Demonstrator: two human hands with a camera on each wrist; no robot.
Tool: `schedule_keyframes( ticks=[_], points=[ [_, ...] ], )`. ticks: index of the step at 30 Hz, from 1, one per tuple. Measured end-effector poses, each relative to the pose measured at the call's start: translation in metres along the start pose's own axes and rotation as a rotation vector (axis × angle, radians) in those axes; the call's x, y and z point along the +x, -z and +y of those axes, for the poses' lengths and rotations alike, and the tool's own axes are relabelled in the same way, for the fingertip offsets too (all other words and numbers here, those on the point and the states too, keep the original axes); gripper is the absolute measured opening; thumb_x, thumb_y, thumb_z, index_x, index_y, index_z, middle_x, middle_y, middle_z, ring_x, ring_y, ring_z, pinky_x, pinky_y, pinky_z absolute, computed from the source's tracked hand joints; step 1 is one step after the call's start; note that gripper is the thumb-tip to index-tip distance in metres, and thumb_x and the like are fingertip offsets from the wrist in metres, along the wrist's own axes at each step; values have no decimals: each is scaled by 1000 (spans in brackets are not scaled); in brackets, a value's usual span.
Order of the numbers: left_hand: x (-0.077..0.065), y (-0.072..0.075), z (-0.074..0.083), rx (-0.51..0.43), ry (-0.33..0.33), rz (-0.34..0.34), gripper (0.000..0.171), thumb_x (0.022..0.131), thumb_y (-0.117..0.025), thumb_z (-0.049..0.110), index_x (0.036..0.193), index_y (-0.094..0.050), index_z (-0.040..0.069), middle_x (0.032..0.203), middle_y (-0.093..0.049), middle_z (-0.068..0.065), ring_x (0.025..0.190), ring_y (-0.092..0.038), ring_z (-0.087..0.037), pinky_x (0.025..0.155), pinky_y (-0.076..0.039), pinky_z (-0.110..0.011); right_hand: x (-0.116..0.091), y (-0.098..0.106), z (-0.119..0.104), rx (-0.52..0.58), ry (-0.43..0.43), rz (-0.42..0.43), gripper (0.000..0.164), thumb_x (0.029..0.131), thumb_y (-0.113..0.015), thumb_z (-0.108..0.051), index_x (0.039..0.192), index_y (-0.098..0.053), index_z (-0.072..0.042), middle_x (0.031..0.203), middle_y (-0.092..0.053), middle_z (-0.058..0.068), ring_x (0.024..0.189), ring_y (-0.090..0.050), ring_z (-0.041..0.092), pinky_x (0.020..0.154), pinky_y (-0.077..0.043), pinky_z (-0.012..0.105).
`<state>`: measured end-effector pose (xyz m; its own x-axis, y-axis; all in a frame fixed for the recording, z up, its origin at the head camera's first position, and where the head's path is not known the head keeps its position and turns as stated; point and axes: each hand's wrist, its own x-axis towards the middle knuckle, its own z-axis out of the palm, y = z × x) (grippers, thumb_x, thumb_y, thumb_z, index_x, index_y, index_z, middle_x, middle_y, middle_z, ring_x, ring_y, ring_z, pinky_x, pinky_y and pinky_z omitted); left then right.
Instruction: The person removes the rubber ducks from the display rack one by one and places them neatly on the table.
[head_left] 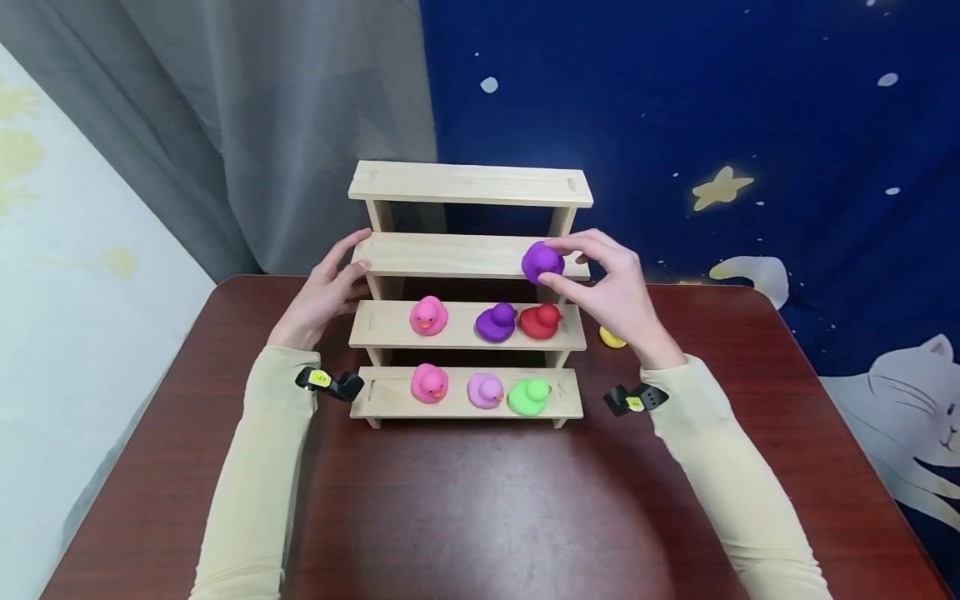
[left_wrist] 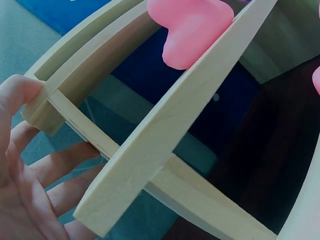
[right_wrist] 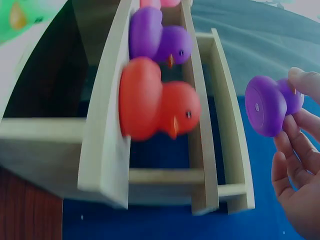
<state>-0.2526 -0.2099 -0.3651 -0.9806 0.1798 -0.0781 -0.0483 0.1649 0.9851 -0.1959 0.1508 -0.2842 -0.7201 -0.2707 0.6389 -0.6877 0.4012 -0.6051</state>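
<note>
My right hand (head_left: 611, 283) pinches a purple rubber duck (head_left: 542, 262) between thumb and fingertips, in front of the right end of the second shelf from the top. In the right wrist view the flat underside of this purple duck (right_wrist: 262, 107) shows, apart from the boards. My left hand (head_left: 322, 292) holds the left end of the same shelf of the wooden tiered rack (head_left: 442, 254), thumb and index finger at its edges. One tier down sit a pink duck (head_left: 428, 317), another purple duck (head_left: 495, 322) and a red duck (head_left: 540, 321).
On the lowest tier stand a second pink duck (head_left: 429, 384), a lilac duck (head_left: 485, 390) and a green duck (head_left: 528, 397). A yellow thing (head_left: 612, 337), partly hidden by my right hand, lies right of the rack on the brown table (head_left: 480, 508). Curtains (head_left: 330, 108) hang behind.
</note>
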Motion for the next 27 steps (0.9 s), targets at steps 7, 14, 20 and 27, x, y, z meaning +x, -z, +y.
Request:
schedule_keyframes(
  ticks=[7, 14, 20, 27],
  points=[
    [1, 0, -2, -29, -14, -10, 53, 101, -51, 35, 149, -30, 39, 148, -32, -21, 127, -44, -40, 96, -37, -60, -6, 20, 11, -57, -54, 33, 31, 74, -80, 8, 103, -69, 9, 97, -67, 21, 88, -56, 25, 76, -40, 20],
    [3, -1, 0, -11, -8, -5, 52, 101, -50, 35, 149, -31, 42, 148, -32, -19, 126, -46, -38, 95, -39, -60, -16, 36, 23, -77, -128, 81, 32, 75, -79, 8, 106, -69, 9, 97, -65, 22, 86, -54, 19, 74, -40, 20],
    [4, -2, 0, 8, -9, -2, 52, 102, -49, 34, 149, -30, 41, 150, -29, -18, 127, -44, -40, 95, -37, -62, -23, 51, 32, -99, -171, 112, 32, 76, -78, 6, 107, -69, 8, 97, -65, 21, 85, -54, 21, 73, -40, 20],
    [5, -1, -4, 10, -11, 5, 51, 101, -50, 36, 147, -31, 43, 148, -31, -18, 126, -46, -40, 94, -39, -61, -35, 68, 41, -133, -248, 138, 32, 80, -78, 0, 110, -69, 5, 98, -65, 3, 87, -57, 18, 72, -45, 14]
  ],
)
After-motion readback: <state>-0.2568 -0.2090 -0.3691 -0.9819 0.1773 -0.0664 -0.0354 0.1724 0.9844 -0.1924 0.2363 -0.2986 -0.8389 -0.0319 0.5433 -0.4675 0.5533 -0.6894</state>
